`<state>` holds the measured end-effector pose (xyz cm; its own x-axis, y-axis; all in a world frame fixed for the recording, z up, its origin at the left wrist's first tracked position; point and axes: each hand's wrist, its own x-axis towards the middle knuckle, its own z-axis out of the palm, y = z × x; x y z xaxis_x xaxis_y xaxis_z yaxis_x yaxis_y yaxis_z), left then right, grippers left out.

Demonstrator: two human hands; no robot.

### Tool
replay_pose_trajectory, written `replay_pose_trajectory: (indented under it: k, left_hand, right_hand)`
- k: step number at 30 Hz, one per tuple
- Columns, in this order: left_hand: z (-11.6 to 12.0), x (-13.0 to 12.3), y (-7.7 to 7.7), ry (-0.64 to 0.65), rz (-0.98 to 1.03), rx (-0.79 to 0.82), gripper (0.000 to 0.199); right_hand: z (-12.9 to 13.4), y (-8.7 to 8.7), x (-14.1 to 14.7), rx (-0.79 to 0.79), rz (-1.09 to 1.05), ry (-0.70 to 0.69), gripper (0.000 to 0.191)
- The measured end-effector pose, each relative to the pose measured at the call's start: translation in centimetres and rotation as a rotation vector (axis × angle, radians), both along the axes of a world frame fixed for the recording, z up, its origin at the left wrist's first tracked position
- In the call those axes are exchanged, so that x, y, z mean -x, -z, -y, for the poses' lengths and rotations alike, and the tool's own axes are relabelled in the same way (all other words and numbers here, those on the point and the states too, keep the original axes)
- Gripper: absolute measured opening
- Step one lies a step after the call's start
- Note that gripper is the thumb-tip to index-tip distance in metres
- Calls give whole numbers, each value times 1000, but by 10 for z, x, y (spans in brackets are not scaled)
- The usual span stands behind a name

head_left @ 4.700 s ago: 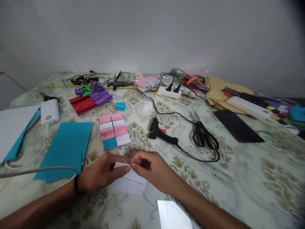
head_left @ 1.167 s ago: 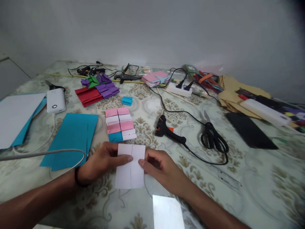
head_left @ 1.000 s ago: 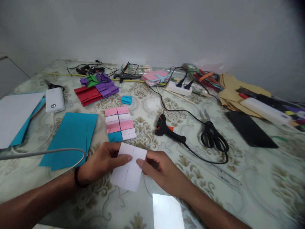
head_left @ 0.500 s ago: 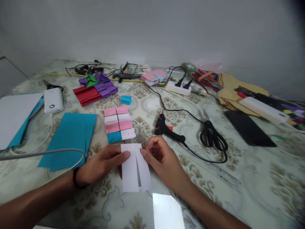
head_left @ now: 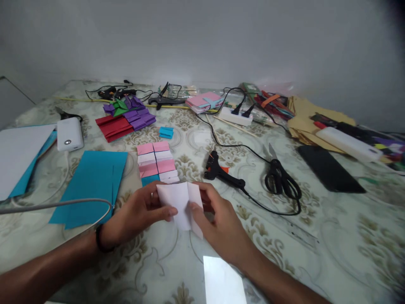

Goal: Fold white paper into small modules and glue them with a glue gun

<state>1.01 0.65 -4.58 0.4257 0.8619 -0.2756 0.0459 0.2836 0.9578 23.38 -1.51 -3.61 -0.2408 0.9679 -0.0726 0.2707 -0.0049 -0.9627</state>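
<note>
A folded white paper point(head_left: 180, 200) is held above the table near the front, with a vertical crease right of its middle. My left hand point(head_left: 142, 213) grips its left side, thumb on the front face and fingers behind. On the other side my right hand point(head_left: 218, 217) pinches the paper, its thumb near the crease. Just beyond the paper lies a block of folded pink, white and blue strips point(head_left: 157, 162). Blue sheets point(head_left: 91, 181) rest left of it. A white piece point(head_left: 223, 280) lies at the front edge.
A black glue gun point(head_left: 218, 171) and black scissors point(head_left: 280, 181) lie right of centre, joined by a trailing cable. Farther right is a black phone point(head_left: 329, 169). Red folded paper point(head_left: 114, 127), a white power bank point(head_left: 69, 134) and a power strip point(head_left: 236, 116) sit farther back. A clear ruler point(head_left: 297, 232) lies right.
The white paper has been turned or refolded: its long open slit no longer shows, and it looks shorter and wider. Both hands now have fingers behind it.
</note>
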Motion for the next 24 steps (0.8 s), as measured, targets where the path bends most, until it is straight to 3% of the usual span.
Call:
replay_pose_trajectory:
  k: [3, 9, 12, 19, 24]
  left_hand:
    - [0, 0, -2, -41, -19, -12, 55]
    - [2, 6, -14, -55, -145, -120, 22]
    - [0, 11, -14, -93, -222, -156, 26]
    - [-11, 13, -10, -48, -315, -132, 44]
    - [-15, 14, -13, -81, -165, -51, 47]
  right_hand:
    - [-3, 0, -1, 98, -98, -4, 25]
    - [-11, 8, -5, 157, -163, 16, 27]
    - [-15, 10, -8, 161, -167, 28, 27]
    - [-22, 10, -15, 212, -138, 41, 32]
    - [-28, 11, -20, 202, -164, 54, 34]
